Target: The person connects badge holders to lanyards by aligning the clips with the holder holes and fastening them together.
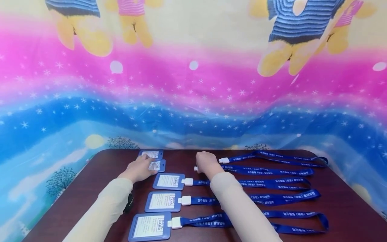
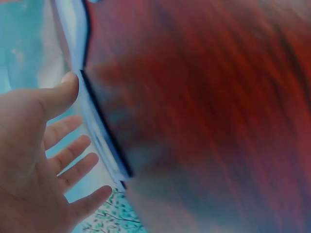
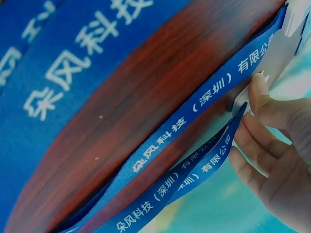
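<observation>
Card holder (image 1: 159, 166) at the left hand (image 1: 136, 168), close to the far edge of the table (image 1: 178, 161) and left of the table's middle. Looks light and pretty stiff, probably smooth plastic, so likely to skate around if nudged. Best taken by the long edges, thumb on one and fingers on the other, clear of the slotted end facing the table's right side. Grip over there: digits spread, thumb seemingly touching an edge, no firm pinch to be seen.

Over at the right hand (image 1: 208, 163), also toward the table's far edge: white clip (image 3: 240, 100) pinched between thumb and fingers, with blue lanyard (image 1: 275, 170) trailing off toward the table's right side. Soft, floppy, probably next to weightless. Grab by the clip's hard body rather than the ribbon, or expect some swing and twist. Nothing too fragile-looking, honestly, just small and fiddly.
</observation>
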`<state>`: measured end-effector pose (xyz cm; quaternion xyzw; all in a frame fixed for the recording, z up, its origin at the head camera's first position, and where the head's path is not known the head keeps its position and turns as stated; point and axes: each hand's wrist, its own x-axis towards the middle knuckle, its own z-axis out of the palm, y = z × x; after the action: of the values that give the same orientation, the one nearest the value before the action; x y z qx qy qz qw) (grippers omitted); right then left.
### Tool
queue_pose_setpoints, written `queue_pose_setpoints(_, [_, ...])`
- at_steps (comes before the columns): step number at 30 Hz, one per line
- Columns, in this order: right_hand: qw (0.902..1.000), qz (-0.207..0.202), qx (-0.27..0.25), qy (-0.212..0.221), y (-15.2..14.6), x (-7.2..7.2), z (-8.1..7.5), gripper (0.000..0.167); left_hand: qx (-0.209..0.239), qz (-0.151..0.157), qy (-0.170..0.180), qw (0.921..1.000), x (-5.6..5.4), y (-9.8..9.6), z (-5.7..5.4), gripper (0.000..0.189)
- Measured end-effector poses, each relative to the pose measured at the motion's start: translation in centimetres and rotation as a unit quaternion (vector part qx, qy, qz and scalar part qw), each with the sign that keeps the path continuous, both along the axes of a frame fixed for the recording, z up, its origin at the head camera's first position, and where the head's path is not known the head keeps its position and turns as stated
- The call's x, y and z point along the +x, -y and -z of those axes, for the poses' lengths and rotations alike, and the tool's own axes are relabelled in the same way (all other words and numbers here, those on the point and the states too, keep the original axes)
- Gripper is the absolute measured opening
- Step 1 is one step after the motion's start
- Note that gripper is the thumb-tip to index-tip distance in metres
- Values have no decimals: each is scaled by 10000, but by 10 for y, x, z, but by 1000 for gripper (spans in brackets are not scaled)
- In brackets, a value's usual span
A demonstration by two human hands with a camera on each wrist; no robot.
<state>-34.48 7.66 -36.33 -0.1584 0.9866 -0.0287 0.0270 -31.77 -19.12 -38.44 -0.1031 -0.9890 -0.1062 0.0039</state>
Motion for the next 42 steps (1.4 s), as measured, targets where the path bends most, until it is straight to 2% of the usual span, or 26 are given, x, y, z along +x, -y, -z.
queue_pose_setpoints(6, [10000,-5,26,56,2,0,0,21,54,-124,133,9998,-2,8,7,62])
queue_pose_setpoints(14, [9999,88,35,61,1,0,0,19,-94,108,215,9997,-3,2,5,55])
queue_pose_setpoints(23, [9999,95,91,68,2,-1,0,19,-41,154,169,9997,-6,-26,0,43])
queue_pose_setpoints(33, [9999,91,73,-74,8,-4,5,18,-87,260,-83,9996,-15,-67,6,39])
queue_pose_setpoints(38, [9997,131,164,-129,13,-6,5,17,-93,266,-168,9995,-19,-77,6,33])
queue_pose_setpoints(42, [9994,116,236,-224,18,-9,5,12,30,167,-161,9997,-20,-78,5,31])
